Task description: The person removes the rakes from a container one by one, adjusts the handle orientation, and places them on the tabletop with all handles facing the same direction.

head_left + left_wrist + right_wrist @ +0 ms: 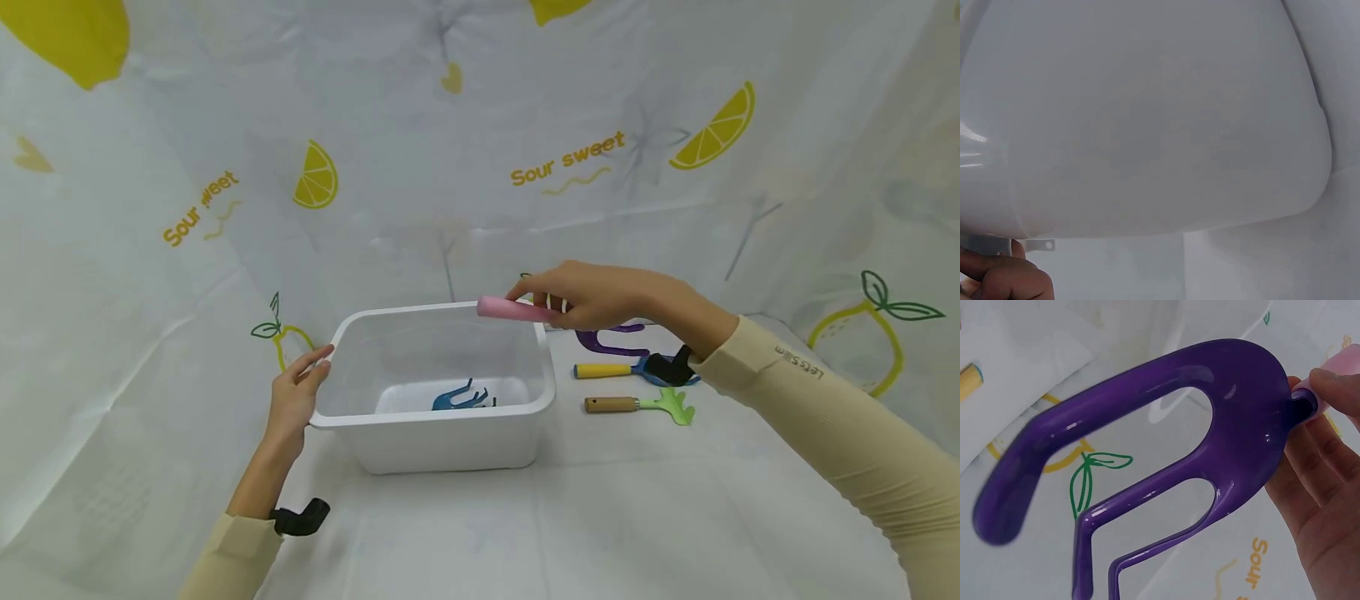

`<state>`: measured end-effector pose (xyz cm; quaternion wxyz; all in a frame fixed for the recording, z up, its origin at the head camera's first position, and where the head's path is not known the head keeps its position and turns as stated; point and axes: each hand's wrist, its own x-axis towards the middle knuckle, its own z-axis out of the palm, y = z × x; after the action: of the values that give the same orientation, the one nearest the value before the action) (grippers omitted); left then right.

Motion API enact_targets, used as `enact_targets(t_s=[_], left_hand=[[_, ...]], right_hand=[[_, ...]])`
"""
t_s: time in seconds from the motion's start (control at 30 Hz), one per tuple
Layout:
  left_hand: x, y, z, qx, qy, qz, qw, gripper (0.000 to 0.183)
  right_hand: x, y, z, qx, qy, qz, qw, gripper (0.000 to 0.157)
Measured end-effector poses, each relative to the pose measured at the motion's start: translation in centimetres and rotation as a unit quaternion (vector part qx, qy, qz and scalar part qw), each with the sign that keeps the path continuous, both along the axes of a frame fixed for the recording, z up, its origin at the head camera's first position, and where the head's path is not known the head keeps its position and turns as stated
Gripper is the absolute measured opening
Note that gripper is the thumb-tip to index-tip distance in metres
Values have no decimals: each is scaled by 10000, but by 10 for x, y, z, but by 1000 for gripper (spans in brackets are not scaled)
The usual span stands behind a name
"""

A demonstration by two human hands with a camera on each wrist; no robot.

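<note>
My right hand [600, 293] pinches a hand rake by its pink handle [513, 309], above the right rim of a white plastic basin [442, 443]. The rake's glossy purple head [1247, 412] has bent tines and points away from the palm in the right wrist view. My left hand [294, 400] grips the basin's left rim; in the left wrist view its curled fingers [1016, 279] show beside the basin wall. A blue rake head [456, 399] lies inside the basin, the rest of that tool hidden by the front wall.
Right of the basin, a blue tool with a yellow handle [602, 371] lies on the white cloth, partly covered by the right wrist's black camera. Nearer lies a green hand rake with a wooden handle [611, 404]. A lemon-printed curtain [420, 208] rises behind.
</note>
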<state>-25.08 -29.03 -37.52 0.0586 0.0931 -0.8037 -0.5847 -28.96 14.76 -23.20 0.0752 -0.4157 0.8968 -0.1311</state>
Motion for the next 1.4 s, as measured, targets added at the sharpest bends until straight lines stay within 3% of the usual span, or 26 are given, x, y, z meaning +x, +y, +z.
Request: enact_targets(t_s=[0.5, 0.73, 1.1, 1.4], left_hand=[[1, -3, 0, -87, -16, 76, 9999, 49], [2, -5, 1, -100, -15, 148, 9998, 49], [2, -6, 1, -62, -25, 131, 9999, 50], [5, -5, 2, -93, -15, 162, 9998, 50]], right_hand=[[27, 58, -25, 137, 1, -370, 9992, 52], [33, 74, -38, 120, -72, -474, 9988, 44], [38, 98, -67, 53, 84, -367, 9993, 49], [41, 111, -98, -48, -214, -321, 9992, 47]])
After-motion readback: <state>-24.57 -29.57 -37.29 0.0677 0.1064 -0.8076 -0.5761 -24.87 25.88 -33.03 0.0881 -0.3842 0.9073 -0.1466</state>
